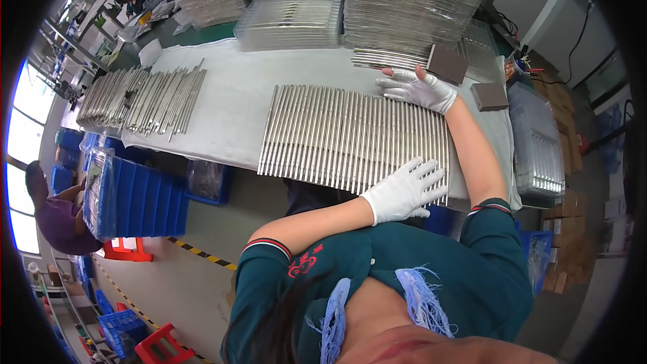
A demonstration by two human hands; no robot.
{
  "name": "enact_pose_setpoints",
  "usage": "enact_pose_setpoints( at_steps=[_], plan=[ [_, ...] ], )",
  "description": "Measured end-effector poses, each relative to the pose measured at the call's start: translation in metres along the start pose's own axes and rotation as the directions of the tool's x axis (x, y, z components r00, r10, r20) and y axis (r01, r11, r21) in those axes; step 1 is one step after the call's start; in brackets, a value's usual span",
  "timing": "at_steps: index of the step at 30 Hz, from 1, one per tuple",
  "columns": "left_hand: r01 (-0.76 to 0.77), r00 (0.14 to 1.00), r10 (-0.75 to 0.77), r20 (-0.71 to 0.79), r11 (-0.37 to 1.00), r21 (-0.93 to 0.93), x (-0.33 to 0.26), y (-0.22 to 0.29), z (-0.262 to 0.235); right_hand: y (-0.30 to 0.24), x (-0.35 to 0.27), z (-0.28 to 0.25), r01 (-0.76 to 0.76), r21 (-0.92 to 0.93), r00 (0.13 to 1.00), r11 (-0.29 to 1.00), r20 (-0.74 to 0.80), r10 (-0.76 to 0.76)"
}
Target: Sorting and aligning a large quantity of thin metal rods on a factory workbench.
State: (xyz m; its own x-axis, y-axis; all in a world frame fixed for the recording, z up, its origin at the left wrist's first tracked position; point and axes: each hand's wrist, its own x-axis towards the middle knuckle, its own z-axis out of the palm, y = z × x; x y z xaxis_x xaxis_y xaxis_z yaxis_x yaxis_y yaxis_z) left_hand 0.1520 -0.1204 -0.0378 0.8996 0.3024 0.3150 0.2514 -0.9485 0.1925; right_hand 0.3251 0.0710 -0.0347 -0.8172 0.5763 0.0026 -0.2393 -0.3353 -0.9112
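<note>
A wide row of shiny metal rods (323,135) lies side by side on the white-covered table (232,94) before me. My left hand (403,192), in a white glove, rests with spread fingers on the near ends of the rods at the right of the row. Over the far right end of the row is my right hand (419,89), also gloved, with a bare thumb tip and a bare fingertip. Its fingers are stretched out and nothing shows in them. Just beyond it sits a dark brown block (448,64), beside a few more rods (387,58).
Tall stacks of clear plastic trays (411,7) line the table's back. A looser pile of rods (141,101) lies at the left. Another brown block (490,97) and more clear trays (536,141) are at the right. Blue bins (145,195) stand lower left, near a person in purple (64,222).
</note>
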Motion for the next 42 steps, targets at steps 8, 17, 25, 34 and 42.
enact_pose_setpoints(
  at_steps=[8,17,25,34,42],
  plan=[
    [-0.194,0.980,0.190,-0.052,0.977,-0.090,0.030,0.012,0.004,-0.013,-0.037,-0.009,-0.004,-0.113,0.950,0.994,-0.309,-0.032],
    [-0.152,0.987,0.149,-0.055,0.986,-0.065,0.034,0.014,0.024,-0.004,-0.046,-0.003,0.012,-0.154,0.984,0.988,-0.173,-0.039],
    [-0.105,0.991,0.094,-0.091,0.987,-0.124,0.033,0.014,0.020,-0.005,-0.045,0.002,0.168,0.012,0.955,0.986,-0.251,-0.160],
    [-0.107,0.993,0.099,-0.063,0.984,-0.141,0.034,0.012,0.015,0.000,-0.051,-0.004,0.074,0.009,0.975,0.997,-0.212,-0.070],
    [-0.115,0.992,0.106,-0.073,0.982,-0.149,0.033,0.011,0.017,0.004,-0.051,-0.004,0.120,0.099,0.983,0.988,-0.154,-0.104]
  ],
)
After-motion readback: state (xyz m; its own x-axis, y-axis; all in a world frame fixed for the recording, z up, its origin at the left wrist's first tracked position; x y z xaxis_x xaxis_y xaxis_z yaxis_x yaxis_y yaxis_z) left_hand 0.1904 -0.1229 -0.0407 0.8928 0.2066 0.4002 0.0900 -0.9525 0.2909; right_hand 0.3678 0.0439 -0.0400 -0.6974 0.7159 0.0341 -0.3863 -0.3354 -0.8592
